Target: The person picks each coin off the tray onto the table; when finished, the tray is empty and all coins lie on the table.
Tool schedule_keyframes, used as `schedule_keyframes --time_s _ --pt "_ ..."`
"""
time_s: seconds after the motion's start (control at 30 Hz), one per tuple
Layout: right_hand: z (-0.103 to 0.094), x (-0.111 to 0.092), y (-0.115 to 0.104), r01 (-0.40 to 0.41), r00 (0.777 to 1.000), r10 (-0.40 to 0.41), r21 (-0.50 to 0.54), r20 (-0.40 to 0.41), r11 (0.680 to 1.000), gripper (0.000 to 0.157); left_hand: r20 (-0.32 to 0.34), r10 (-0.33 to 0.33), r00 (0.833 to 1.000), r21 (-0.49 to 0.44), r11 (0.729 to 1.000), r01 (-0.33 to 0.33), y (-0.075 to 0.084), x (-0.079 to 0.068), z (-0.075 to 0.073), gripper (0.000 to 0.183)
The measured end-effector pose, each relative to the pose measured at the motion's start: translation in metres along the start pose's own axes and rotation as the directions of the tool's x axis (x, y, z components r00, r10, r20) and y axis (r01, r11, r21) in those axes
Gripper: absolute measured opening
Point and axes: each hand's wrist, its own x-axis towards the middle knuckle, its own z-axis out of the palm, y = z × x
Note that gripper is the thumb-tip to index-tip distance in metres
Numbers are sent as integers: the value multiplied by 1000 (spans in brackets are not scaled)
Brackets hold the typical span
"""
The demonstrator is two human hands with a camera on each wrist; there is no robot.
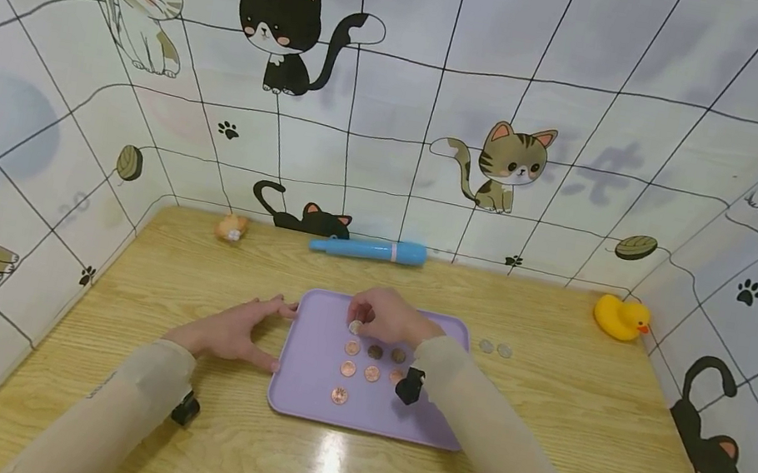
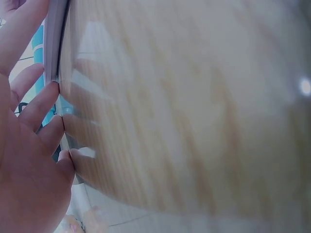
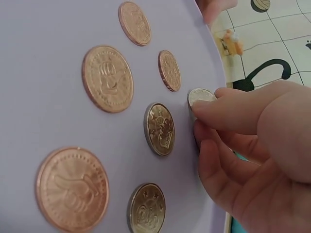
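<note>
A lilac tray (image 1: 304,401) lies on the wooden table with copper and darker brassy coins on it in rough rows. My right hand (image 1: 389,319) is over the tray's far part and pinches a silver coin (image 3: 201,95) between thumb and fingers, close to the tray surface. Nearest to it are a copper coin (image 1: 352,347) and a dark brassy coin (image 3: 159,129). At the near end of the left column lies another copper coin (image 1: 339,395). With fingers spread, my left hand (image 1: 233,332) touches the tray's left rim. In the left wrist view its fingertips rest along the table.
Two silver coins (image 1: 495,348) lie on the table right of the tray. Behind it, along the wall, is a blue pen-shaped object (image 1: 369,249). A small orange figure (image 1: 232,227) stands at the back left, a yellow rubber duck (image 1: 619,318) at the back right.
</note>
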Motion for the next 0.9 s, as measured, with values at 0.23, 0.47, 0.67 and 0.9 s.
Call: schedule_keyframes --time_s 0.23,0.47,0.67,0.9 --pt "-4 -3 2 16 1000 -15 24 -25 1000 11 -6 0 1000 6 1000 0 -4 2 0 83" --pt "-8 -12 5 9 999 -7 58 -35 998 7 -3 -3 1000 -3 1000 3 -2 2 0 83" --pt "-11 -23 11 -11 999 15 99 -44 995 8 5 -11 1000 -10 1000 11 -1 1 0 82" --pt "-16 -41 26 -24 997 36 157 -75 987 6 4 3 1000 -5 1000 -3 0 1 1 82"
